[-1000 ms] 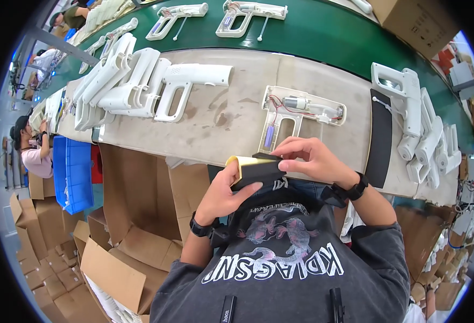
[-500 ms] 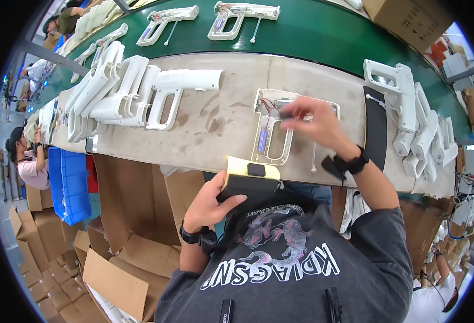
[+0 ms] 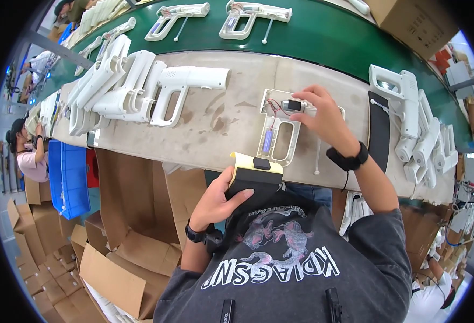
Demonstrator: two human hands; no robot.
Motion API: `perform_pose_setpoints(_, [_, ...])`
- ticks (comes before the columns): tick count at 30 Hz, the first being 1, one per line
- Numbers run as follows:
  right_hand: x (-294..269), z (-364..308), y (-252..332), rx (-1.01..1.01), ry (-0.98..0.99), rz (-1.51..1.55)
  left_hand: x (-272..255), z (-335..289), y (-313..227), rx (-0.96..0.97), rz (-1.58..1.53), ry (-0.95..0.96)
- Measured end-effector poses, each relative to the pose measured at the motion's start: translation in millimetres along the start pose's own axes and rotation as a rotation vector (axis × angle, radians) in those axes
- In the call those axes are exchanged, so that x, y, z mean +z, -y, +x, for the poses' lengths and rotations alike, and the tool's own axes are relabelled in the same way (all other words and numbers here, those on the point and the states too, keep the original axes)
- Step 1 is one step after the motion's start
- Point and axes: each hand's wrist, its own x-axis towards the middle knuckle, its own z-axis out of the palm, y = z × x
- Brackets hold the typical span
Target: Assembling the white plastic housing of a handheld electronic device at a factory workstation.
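Note:
My left hand (image 3: 213, 200) grips a black foam sheet (image 3: 255, 177) with yellow backing, close to my body. One small black pad (image 3: 262, 163) sits on its yellow edge. On the bench lies an open white gun-shaped housing half (image 3: 262, 141), showing red wires, a purple battery cell (image 3: 268, 140) and a silver cylindrical part (image 3: 286, 104). Over that cylinder, my right hand (image 3: 323, 116) pinches a small black foam square (image 3: 295, 106) between thumb and fingers. Whether the square touches the cylinder fully is hard to see. A thin white stick (image 3: 317, 159) lies beside the housing.
Stacked white housing shells (image 3: 121, 99) stand at left, with more shells (image 3: 409, 107) at right beside a black strip (image 3: 378, 129). Beyond runs a green conveyor (image 3: 323, 40) carrying part-filled housings (image 3: 253, 19). A blue bin (image 3: 67, 177) and cardboard boxes (image 3: 110, 280) are below left.
My right hand has come down onto the silver cylinder with the black square, which now shows clearly. My left hand stays on the foam sheet. The whole view has shifted slightly.

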Motion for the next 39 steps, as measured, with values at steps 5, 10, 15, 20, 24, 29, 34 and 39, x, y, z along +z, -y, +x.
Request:
perform_pose_setpoints(5, [-3.0,-27.8,69.4,-0.061,0.221,0.249,-3.9,1.9,3.3,-0.037,0.097,0.082])
perform_pose_setpoints(10, [4.9,-35.2,75.5,0.209,0.695,0.608,-5.6,-1.4,-3.1,0.008,0.296,0.156])
perform_pose_setpoints(15, [14.6,-25.0,44.5,-0.126,0.349,0.307,-17.7,-11.4,-2.9,-0.057,0.383,0.277])
perform_pose_setpoints(20, [21.7,-11.8,27.6,-0.408,0.355,-0.118,-28.9,-16.5,-7.9,-0.037,-0.015,-0.094])
perform_pose_setpoints(24, [25.9,-11.1,28.9,-0.496,0.416,-0.203,-49.0,-10.5,-19.4,0.139,-0.132,-0.314])
perform_pose_setpoints(29, [10.7,12.0,36.8,-0.473,0.444,-0.118,-68.7,-18.5,-23.7,0.166,-0.249,-0.377])
perform_pose_setpoints(34, [33.1,100.7,36.3,-0.416,0.344,-0.015,-69.4,-23.1,-2.2,0.137,-0.317,-0.479])
perform_pose_setpoints(39, [106.4,170.2,46.6,-0.286,0.509,-0.293,-47.4,-29.4,5.5,0.076,-0.201,-0.616])
